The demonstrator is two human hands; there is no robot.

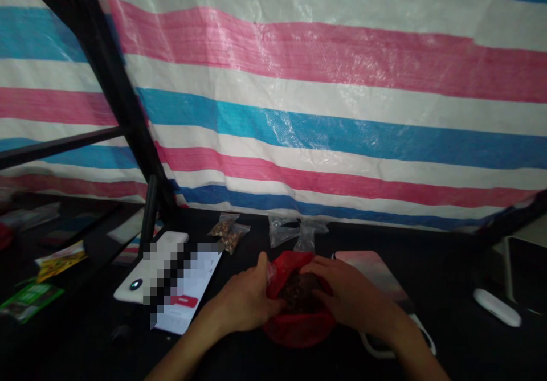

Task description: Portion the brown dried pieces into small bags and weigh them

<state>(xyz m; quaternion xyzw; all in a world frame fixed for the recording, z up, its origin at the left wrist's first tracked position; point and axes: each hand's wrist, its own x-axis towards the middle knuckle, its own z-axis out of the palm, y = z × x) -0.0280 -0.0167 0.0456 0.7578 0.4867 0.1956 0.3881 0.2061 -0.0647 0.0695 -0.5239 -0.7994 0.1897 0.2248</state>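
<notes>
A red plastic bag [299, 332] stands on the black table with its mouth spread, and a dark brown mass [301, 291] shows inside; its kind is too dim to tell. My left hand [248, 298] is closed on the bag's left rim, thumb pointing up and fingertips reaching over the edge. A scrap of clear plastic [270, 273] shows by that thumb. On the other side, my right hand [348, 293] curls round the right rim, its fingertips over the opening. Behind the bag lie clear plastic bags [294, 232], and to their left small packets of brown bits [231, 234].
Left of my hands are a white phone-like device [168, 255] and a lit screen [188, 307], both partly blurred out. A pinkish flat case [370, 273] with a white loop lies under my right arm. A white oblong object [498, 307] lies right; a black frame post [115, 102] rises left.
</notes>
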